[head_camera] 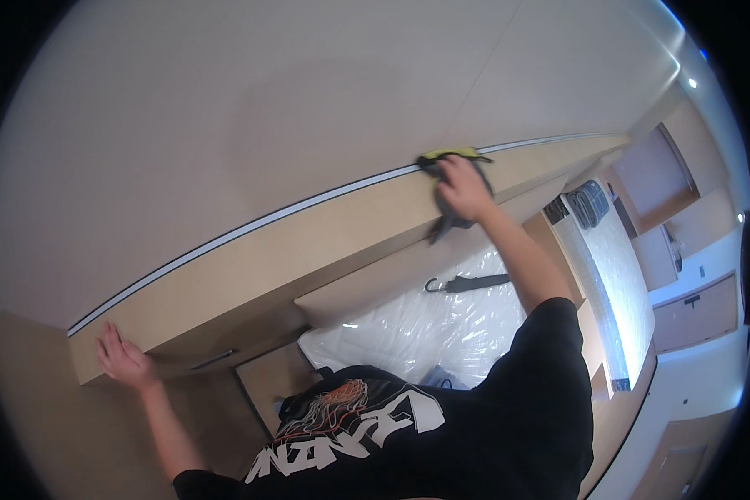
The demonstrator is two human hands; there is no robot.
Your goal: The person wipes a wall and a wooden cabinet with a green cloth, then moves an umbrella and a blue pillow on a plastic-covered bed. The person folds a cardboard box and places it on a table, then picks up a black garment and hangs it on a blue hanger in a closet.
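Observation:
My right hand [464,187] presses a grey and yellow cloth [453,154] onto a light wood ledge [262,240], over the pale strip set along its wall side. Part of the cloth hangs past the ledge's front edge. At the ledge's far left end, my left hand [124,357] rests with nothing in it, fingers extended. The pale strip [244,228] with dark borders runs almost the whole length of the ledge, against a plain light wall panel [300,112].
Below the ledge, a mattress in clear plastic [387,331] bears a dark folded umbrella [475,283]. Another wrapped mattress [612,269] on the right carries a folded blue-grey textile [587,203]. A dark slot or handle [212,359] sits under the ledge. A door [697,315] stands beyond.

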